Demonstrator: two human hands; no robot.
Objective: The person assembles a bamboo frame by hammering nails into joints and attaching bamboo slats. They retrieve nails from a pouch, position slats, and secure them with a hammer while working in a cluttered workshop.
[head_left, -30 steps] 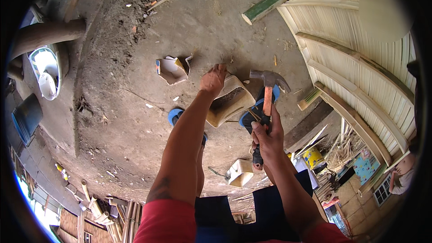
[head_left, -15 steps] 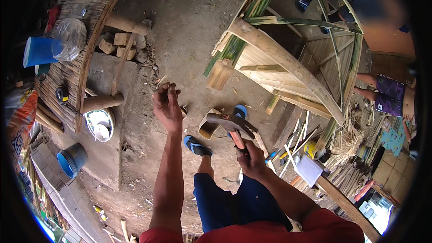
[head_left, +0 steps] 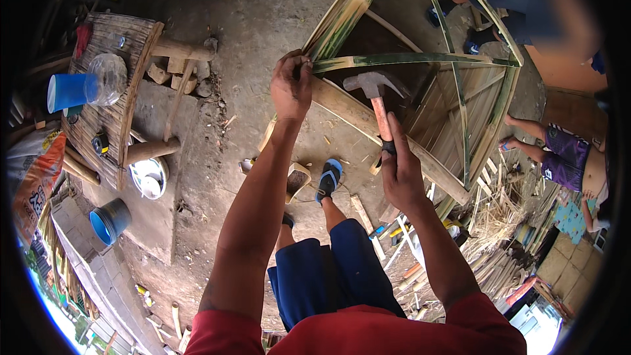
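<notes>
My right hand [head_left: 401,169] grips a claw hammer [head_left: 377,92] by its orange, dark-ended handle, the head raised over the bamboo frame [head_left: 388,125]. At the frame's left corner, my left hand [head_left: 292,85] is closed, its thumb and fingers pinched together at the end of a green split-bamboo strip [head_left: 407,59]. Whatever sits between those fingertips is too small to make out. The strip crosses the frame to its right corner. Below it runs a thick pale bamboo pole [head_left: 348,109], and slatted panels [head_left: 453,102] line the inside.
A slatted bamboo bench [head_left: 108,112] at left bears a blue container [head_left: 67,92], a clear plastic jar [head_left: 107,79] and a tape measure [head_left: 100,143]. A blue bucket [head_left: 110,220] stands below. Two other people are at right, one in purple shorts [head_left: 565,158]. Bamboo scraps [head_left: 499,236] litter the ground.
I have stepped up to the frame. My left hand has moved from open air to the frame's corner, and the hammer has gone forward and right over the frame.
</notes>
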